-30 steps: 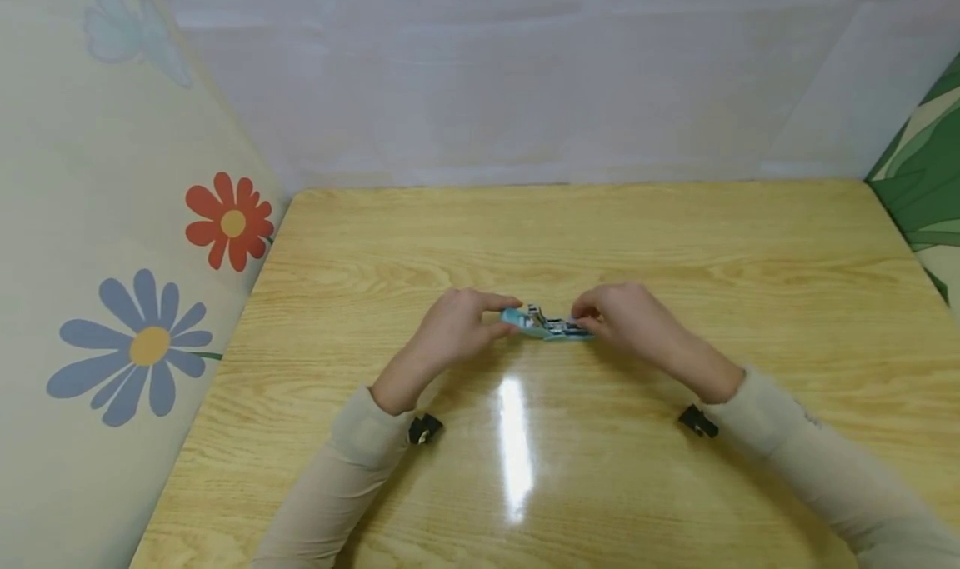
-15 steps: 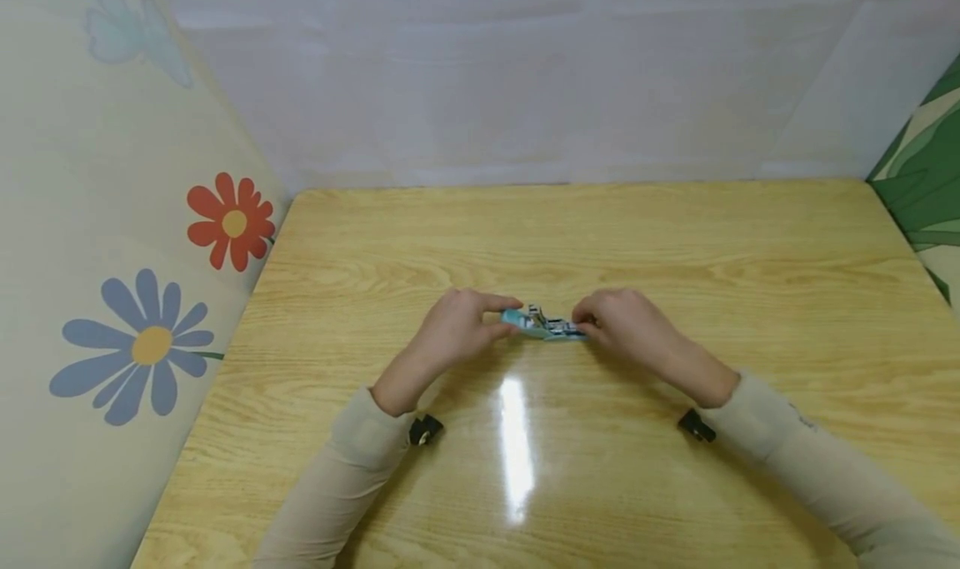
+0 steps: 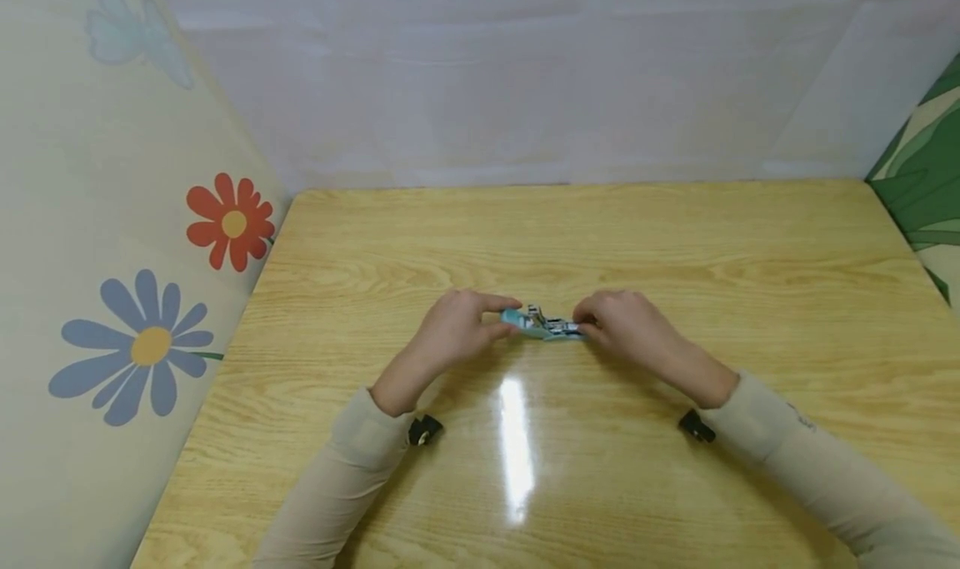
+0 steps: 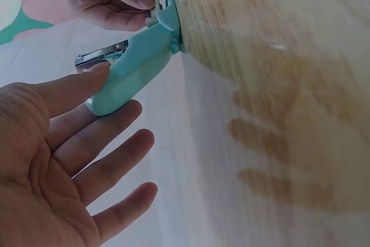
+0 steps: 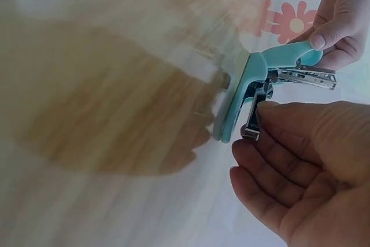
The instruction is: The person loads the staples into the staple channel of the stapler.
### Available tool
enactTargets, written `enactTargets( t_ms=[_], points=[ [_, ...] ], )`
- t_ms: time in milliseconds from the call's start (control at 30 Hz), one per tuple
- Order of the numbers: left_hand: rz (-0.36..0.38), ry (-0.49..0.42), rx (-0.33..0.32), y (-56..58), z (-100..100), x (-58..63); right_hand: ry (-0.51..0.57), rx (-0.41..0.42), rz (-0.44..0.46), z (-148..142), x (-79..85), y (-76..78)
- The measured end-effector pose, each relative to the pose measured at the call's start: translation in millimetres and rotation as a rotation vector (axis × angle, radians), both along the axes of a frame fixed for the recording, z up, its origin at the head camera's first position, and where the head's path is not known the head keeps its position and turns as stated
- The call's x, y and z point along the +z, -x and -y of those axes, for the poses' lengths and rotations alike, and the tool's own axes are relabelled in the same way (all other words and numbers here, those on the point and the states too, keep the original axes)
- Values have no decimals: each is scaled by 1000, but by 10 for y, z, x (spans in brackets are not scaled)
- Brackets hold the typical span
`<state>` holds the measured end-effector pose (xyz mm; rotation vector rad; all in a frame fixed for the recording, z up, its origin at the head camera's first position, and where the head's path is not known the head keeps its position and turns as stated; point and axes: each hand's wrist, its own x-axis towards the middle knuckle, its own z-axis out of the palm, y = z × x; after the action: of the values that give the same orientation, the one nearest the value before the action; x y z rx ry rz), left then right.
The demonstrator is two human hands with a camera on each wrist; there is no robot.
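A teal stapler (image 3: pixel 534 329) lies spread wide on the table, its metal inner parts exposed. My left hand (image 3: pixel 453 329) pinches the end of the teal top cover (image 4: pixel 134 65) between thumb and forefinger, the other fingers spread below it. At the opposite end, my right hand (image 3: pixel 628 326) has thumb and forefinger on the metal staple channel (image 5: pixel 254 114), above the teal base (image 5: pixel 236 108). A second metal strip (image 5: pixel 309 77) sticks out beneath the raised cover. Whether a row of staples sits in the channel is hidden by the right fingers.
The glossy wood-grain table (image 3: pixel 675 244) reflects a bright light streak in front of the hands. A pale wall (image 3: pixel 555 86) stands behind it, with a flower-painted panel (image 3: pixel 150 177) at the left. Black wrist cameras (image 3: pixel 425 430) hang below both cuffs.
My right hand has shifted slightly left and nearer to me at the stapler's base end, then stays almost still. The left hand and the stapler keep their places.
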<state>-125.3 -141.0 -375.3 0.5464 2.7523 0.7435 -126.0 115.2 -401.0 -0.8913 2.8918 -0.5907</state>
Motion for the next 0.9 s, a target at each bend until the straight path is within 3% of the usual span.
enactTargets(
  t_ms=[267, 500, 900],
  points=[
    [6, 10, 11, -12, 30, -1, 21, -56, 24, -157, -37, -2],
    [-22, 6, 21, -27, 40, 11, 35, -49, 33, -191, -45, 11],
    [-211, 35, -38, -51, -204, 87, 40, -20, 6, -162, -22, 18]
  ],
)
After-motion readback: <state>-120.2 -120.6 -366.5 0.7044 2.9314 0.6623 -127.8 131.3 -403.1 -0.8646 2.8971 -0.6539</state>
